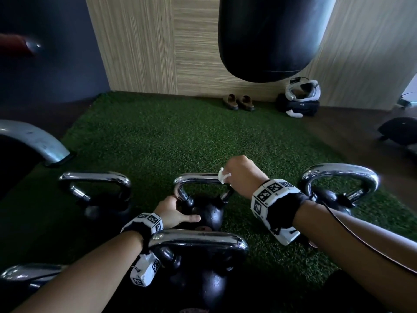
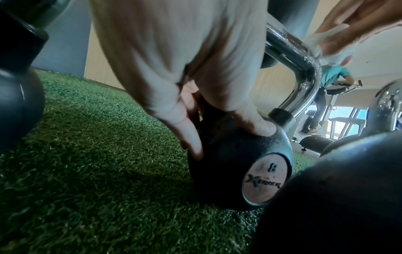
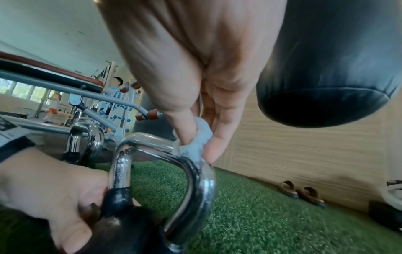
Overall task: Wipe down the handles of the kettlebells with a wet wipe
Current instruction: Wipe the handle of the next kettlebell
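Both forearms are bare, no sleeves in sight. Each wrist wears a black strap (image 1: 285,210) carrying white blocks printed with black square-patterned markers, the left wrist's band (image 1: 144,224) with another white marker block (image 1: 145,271) hanging under it. A thin black cable (image 1: 365,239) trails back along the right forearm.

- The middle kettlebell's handle (image 1: 198,177) is chromed metal, glossy and mirror-bright, with small pits and specks visible in the left wrist view.
- Its ball (image 2: 239,163) at lower centre is black with a matt, finely pebbled coat; the round label (image 2: 266,178) on it is smooth, pale and scuffed, marked 8.
- The wet wipe (image 3: 195,142) is thin white cloth-like sheet, crumpled and soft.
- The floor mat (image 1: 169,136) is green artificial turf, rough and tufted.
- The punching bag (image 1: 270,35), upper right, looks like black leather, smooth with a dull sheen.
- The wall panels (image 1: 140,41) show a matt, streaked wood-grain finish.
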Motion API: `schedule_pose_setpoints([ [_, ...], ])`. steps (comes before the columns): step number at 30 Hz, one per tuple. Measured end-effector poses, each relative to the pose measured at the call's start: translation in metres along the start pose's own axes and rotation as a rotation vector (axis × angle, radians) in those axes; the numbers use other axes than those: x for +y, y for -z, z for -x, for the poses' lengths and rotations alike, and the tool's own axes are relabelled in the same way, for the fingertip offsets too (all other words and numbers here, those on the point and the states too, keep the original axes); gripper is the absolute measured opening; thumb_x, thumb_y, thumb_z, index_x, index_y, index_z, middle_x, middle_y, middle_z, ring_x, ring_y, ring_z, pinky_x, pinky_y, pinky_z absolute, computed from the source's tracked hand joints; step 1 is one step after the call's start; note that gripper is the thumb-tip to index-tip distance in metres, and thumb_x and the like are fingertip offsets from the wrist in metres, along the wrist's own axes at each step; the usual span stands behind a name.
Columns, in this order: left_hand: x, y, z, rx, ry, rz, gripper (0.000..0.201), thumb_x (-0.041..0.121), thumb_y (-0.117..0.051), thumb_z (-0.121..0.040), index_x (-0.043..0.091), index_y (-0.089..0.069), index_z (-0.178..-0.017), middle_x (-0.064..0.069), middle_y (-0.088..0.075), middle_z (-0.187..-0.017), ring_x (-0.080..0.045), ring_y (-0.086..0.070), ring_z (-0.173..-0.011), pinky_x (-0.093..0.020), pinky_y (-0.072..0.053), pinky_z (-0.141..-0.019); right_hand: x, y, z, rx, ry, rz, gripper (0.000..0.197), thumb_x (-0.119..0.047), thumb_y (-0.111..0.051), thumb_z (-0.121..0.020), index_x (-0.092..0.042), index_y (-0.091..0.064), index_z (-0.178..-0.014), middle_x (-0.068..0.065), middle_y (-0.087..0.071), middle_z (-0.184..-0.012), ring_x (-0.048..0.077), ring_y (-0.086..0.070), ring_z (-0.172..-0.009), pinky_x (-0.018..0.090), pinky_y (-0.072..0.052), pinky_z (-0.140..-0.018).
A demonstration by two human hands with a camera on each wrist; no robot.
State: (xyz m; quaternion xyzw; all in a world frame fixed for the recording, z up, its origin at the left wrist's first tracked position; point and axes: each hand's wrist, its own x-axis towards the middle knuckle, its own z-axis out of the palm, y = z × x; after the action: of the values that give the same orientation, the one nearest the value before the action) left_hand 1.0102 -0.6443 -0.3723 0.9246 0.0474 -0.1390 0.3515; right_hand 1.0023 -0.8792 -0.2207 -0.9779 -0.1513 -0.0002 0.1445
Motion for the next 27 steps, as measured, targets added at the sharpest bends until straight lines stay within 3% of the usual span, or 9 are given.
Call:
schedule_pose_setpoints([
  [3,-0.001,-0.001,-0.003,0.011,0.011,0.019,0.108,0.066,-0.09,-0.062,0.014,-0.047,-0.146,-0.003,-0.055,-0.146,-0.022,-0.053,-0.135,-0.031,-0.044,-0.109,0.014,0.005,-0.001,-0.011,-0.065,-0.026,0.013,-0.004,-0.065,-0.093,-0.002,-0.078,-0.094,0.004,-0.074,-0.087,0.015,-0.067,-0.075,0.024,-0.053,-0.065],
  [5,-0.002,-0.001,-0.003,0.018,0.005,0.024,0.108,0.066,-0.09,-0.062,0.015,-0.047,-0.147,-0.002,-0.054,-0.148,-0.022,-0.052,-0.137,-0.032,-0.043,-0.112,0.018,0.007,-0.004,-0.021,-0.069,-0.026,0.013,-0.007,-0.068,-0.092,-0.003,-0.078,-0.098,0.009,-0.077,-0.096,0.017,-0.07,-0.08,0.024,-0.055,-0.067],
  [8,-0.003,-0.001,-0.004,0.007,-0.005,0.02,0.111,0.07,-0.09,-0.056,0.017,-0.05,-0.145,0.001,-0.056,-0.146,-0.02,-0.053,-0.136,-0.033,-0.043,-0.113,0.02,0.004,-0.007,-0.01,-0.049,-0.03,0.011,-0.009,-0.072,-0.09,-0.006,-0.078,-0.099,0.009,-0.075,-0.096,0.019,-0.07,-0.084,0.025,-0.053,-0.07],
  [12,-0.005,0.0,-0.003,-0.003,-0.019,0.034,0.119,0.08,-0.086,-0.043,0.02,-0.054,-0.141,0.002,-0.06,-0.142,-0.019,-0.056,-0.132,-0.035,-0.045,-0.112,0.037,0.003,-0.012,-0.058,-0.042,-0.034,0.011,-0.01,-0.076,-0.084,-0.005,-0.074,-0.074,0.003,-0.064,-0.069,0.013,-0.055,-0.059,0.02,-0.041,-0.05],
  [16,-0.002,0.001,0.0,-0.004,-0.027,0.032,0.106,0.069,-0.09,-0.057,0.018,-0.054,-0.142,0.001,-0.058,-0.144,-0.019,-0.054,-0.135,-0.033,-0.043,-0.113,0.047,0.004,-0.016,-0.114,-0.042,-0.047,0.038,-0.012,-0.083,-0.079,-0.027,-0.056,-0.057,-0.011,-0.055,-0.063,0.003,-0.052,-0.056,0.011,-0.035,-0.048],
  [18,-0.001,0.001,0.001,-0.004,-0.026,0.029,0.103,0.068,-0.09,-0.059,0.018,-0.054,-0.142,0.002,-0.058,-0.144,-0.02,-0.054,-0.134,-0.033,-0.043,-0.113,0.048,0.003,-0.017,-0.118,-0.039,-0.039,0.037,-0.013,-0.083,-0.08,-0.028,-0.058,-0.057,-0.01,-0.058,-0.064,0.005,-0.055,-0.059,0.013,-0.037,-0.05],
  [22,0.0,0.001,0.003,-0.007,-0.018,0.039,0.1,0.066,-0.091,-0.06,0.019,-0.055,-0.141,0.004,-0.059,-0.14,-0.018,-0.054,-0.134,-0.032,-0.043,-0.113,0.056,-0.008,-0.014,-0.167,-0.064,-0.069,0.006,-0.016,-0.084,-0.081,-0.015,-0.078,-0.08,-0.008,-0.069,-0.073,0.009,-0.068,-0.072,0.013,-0.048,-0.054],
  [24,0.0,0.002,0.005,-0.023,-0.021,0.046,0.106,0.075,-0.089,-0.051,0.023,-0.057,-0.138,0.006,-0.061,-0.138,-0.017,-0.056,-0.132,-0.033,-0.043,-0.113,0.056,-0.017,-0.012,-0.201,-0.071,-0.077,0.013,-0.017,-0.086,-0.08,-0.008,-0.08,-0.088,0.001,-0.074,-0.08,0.017,-0.073,-0.077,0.023,-0.059,-0.063],
  [27,-0.013,-0.002,-0.008,-0.028,-0.027,0.056,0.121,0.093,-0.08,-0.034,0.029,-0.06,-0.134,0.01,-0.065,-0.134,-0.014,-0.06,-0.129,-0.037,-0.047,-0.113,0.056,-0.022,-0.016,-0.218,-0.088,-0.085,0.014,-0.011,-0.086,-0.078,-0.002,-0.078,-0.085,0.008,-0.073,-0.077,0.022,-0.075,-0.074,0.035,-0.065,-0.07],
])
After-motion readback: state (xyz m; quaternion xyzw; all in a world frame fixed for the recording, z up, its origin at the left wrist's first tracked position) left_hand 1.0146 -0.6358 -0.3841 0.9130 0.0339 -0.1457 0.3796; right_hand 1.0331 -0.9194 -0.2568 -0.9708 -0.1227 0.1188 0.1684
